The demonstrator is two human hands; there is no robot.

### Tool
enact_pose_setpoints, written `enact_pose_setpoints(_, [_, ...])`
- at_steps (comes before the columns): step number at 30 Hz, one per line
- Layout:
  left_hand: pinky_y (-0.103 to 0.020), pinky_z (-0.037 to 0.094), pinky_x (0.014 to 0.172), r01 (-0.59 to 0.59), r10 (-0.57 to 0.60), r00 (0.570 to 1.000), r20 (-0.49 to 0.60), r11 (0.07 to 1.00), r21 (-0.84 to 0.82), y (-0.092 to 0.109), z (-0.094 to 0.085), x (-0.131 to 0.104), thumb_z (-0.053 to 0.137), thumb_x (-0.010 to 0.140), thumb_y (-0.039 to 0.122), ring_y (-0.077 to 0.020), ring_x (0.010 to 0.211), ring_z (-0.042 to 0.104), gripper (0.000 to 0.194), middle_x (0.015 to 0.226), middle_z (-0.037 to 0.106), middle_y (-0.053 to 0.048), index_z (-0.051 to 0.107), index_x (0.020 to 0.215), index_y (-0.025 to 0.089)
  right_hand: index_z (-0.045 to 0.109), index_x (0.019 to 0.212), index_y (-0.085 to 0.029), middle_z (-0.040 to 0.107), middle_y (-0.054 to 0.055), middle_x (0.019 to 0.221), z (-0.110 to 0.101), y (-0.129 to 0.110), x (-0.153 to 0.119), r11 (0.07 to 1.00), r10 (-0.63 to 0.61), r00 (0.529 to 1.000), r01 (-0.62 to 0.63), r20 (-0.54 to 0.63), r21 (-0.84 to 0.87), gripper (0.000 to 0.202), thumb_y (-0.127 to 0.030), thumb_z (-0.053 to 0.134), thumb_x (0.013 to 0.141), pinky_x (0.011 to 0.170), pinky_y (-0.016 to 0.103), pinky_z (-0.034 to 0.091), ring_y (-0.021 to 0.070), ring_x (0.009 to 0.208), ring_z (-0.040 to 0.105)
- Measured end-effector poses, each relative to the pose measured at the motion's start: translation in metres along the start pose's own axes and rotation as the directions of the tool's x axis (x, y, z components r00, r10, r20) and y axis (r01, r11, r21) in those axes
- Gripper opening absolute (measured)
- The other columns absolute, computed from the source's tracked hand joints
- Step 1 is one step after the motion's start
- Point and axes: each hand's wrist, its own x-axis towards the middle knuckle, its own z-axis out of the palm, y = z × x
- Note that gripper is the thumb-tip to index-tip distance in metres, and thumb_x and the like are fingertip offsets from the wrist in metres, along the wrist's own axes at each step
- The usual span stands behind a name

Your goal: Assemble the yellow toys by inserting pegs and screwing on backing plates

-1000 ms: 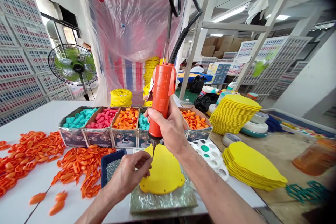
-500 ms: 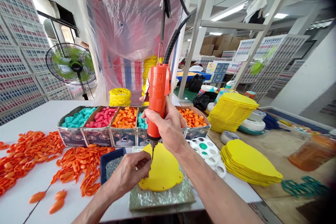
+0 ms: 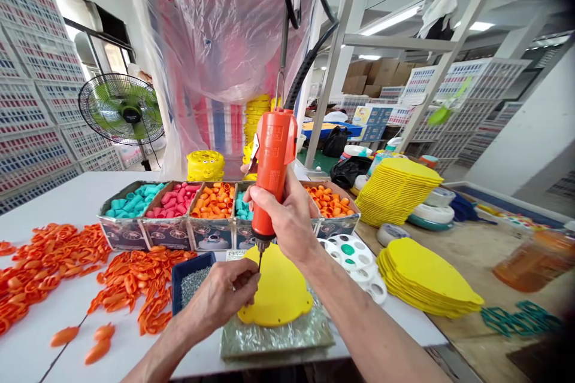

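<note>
My right hand point(image 3: 291, 215) is wrapped round an orange electric screwdriver point(image 3: 270, 161) that hangs from a rod and a black cable. Its bit points down at the left edge of a yellow plastic plate point(image 3: 283, 287). Closed in a pinch, my left hand point(image 3: 231, 287) sits by the bit tip over that edge; whatever its fingertips hold is hidden. The plate lies on a block wrapped in clear film point(image 3: 278, 344). Left of it, partly behind my left hand, stands a dark blue tray point(image 3: 177, 275) of small metal screws point(image 3: 193, 284).
Cardboard boxes point(image 3: 215, 233) of teal, pink and orange parts line the back. Orange plastic pieces point(image 3: 144, 281) are heaped on the left. At right lie white perforated discs point(image 3: 354, 257) and stacks of yellow plates point(image 3: 426, 275). A fan point(image 3: 130, 112) stands behind at left.
The top of the screwdriver has tilted slightly to the right, along with its rod and cable. My left hand and the yellow plate have stayed in place.
</note>
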Motion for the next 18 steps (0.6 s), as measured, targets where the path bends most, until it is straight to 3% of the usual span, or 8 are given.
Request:
enact_pose_setpoints(6, [-0.022, 0.049, 0.056, 0.0, 0.0, 1.0, 0.006, 0.999, 0.051, 0.0007, -0.0002, -0.0002, 0.052, 0.094, 0.028, -0.015, 0.056, 0.068, 0.018, 0.064, 0.065, 0.0, 0.064, 0.087, 0.018, 0.06, 0.119, -0.028, 0.069, 0.001, 0.109, 0.0004, -0.0009, -0.0015, 1.0, 0.013, 1.0, -0.013, 0.017, 0.011, 0.038, -0.025, 0.067, 0.082, 0.06, 0.029, 0.055, 0.0116, 0.064, 0.06])
enact_pose_setpoints(13, [-0.021, 0.05, 0.057, -0.019, 0.019, 1.0, -0.012, 1.0, 0.025, 0.0009, 0.0035, 0.0012, 0.05, 0.098, 0.033, -0.0146, 0.057, 0.069, 0.022, 0.069, 0.066, 0.0, 0.062, 0.086, 0.019, 0.06, 0.113, -0.027, 0.072, 0.001, 0.109, -0.0024, 0.0001, -0.0024, 1.0, 0.013, 1.0, -0.013, -0.023, -0.016, 0.032, -0.026, 0.067, 0.082, 0.059, 0.028, 0.056, 0.0114, 0.062, 0.061])
enact_pose_setpoints(18, [-0.022, 0.053, 0.057, -0.02, 0.015, 0.995, -0.098, 0.998, -0.056, -0.0022, 0.0017, 0.0032, 0.051, 0.097, 0.035, -0.0148, 0.057, 0.069, 0.022, 0.069, 0.068, 0.0, 0.065, 0.089, 0.02, 0.061, 0.114, -0.026, 0.071, 0.002, 0.107, -0.0081, 0.0068, -0.0025, 0.998, -0.002, 1.0, 0.0, -0.027, -0.057, 0.032, -0.025, 0.067, 0.083, 0.057, 0.027, 0.053, 0.0119, 0.064, 0.06])
